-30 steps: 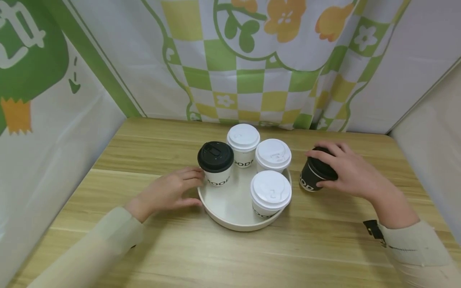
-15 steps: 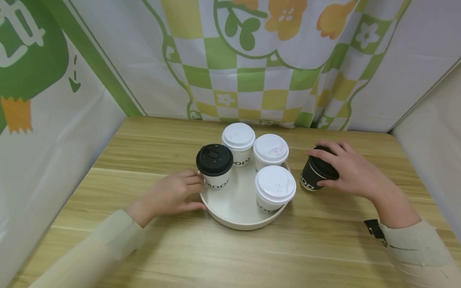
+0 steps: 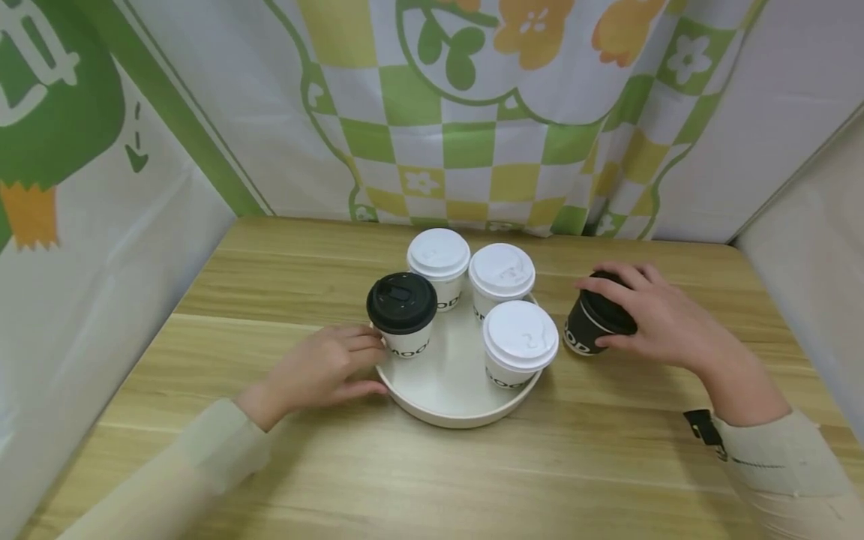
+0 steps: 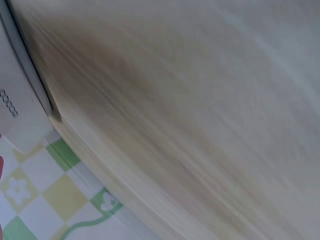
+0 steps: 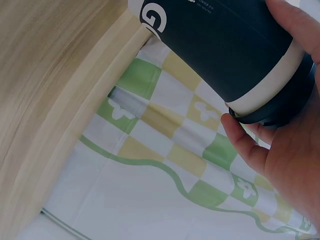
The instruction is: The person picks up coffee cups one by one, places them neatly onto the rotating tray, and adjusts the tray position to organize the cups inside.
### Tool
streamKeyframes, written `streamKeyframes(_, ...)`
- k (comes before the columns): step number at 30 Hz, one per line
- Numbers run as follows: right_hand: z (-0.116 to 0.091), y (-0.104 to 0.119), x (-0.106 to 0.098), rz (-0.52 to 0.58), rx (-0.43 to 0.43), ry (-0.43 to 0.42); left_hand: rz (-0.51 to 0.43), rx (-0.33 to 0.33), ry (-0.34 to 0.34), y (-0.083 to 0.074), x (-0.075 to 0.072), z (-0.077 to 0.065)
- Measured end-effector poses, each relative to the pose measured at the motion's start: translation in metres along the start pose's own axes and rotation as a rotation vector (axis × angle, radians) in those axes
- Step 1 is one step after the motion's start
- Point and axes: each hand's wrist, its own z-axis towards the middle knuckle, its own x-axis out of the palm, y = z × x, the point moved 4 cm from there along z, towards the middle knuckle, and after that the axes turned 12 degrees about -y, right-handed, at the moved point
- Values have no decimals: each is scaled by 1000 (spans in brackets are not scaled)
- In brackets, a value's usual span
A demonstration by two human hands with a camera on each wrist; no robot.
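A round cream tray (image 3: 439, 405) carries several lidded paper cups. My left hand (image 3: 324, 371) lies at its left rim, fingers and thumb spread along the edge, close beside a white paper cup with a black lid (image 3: 403, 307); whether the fingertips touch that cup is hard to tell. White-lidded cups stand at the tray's back (image 3: 439, 259), right back (image 3: 502, 274) and right front (image 3: 520, 341). Right of the tray, my right hand (image 3: 651, 319) grips a black paper cup (image 3: 583, 330) round its black lid from above. The right wrist view shows this black cup (image 5: 220, 50) with fingers about the lid.
The wooden table (image 3: 472, 487) stretches around the tray. A checkered green, yellow and white curtain (image 3: 469, 165) hangs behind the table. White fabric walls (image 3: 155, 225) stand at both sides. The left wrist view shows mainly tabletop (image 4: 175, 110).
The tray has turned counter-clockwise seen from above: its back cups went left, the right-front cup went back and right, the black-lidded one slightly forward. My right hand and its cup barely moved.
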Motion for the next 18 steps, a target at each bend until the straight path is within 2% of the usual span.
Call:
streamKeyframes(8, -4, -1, -6, -16, 6, -3, -3, -26, -53, 24, -5, -4)
streamKeyframes(13, -6, 0, -8, -22, 11, 3, -18, -55, -38, 37, -3, -6)
streamKeyframes(18, -8, -1, -11, -18, 27, 2, -25, -74, -23, 39, 0, -6)
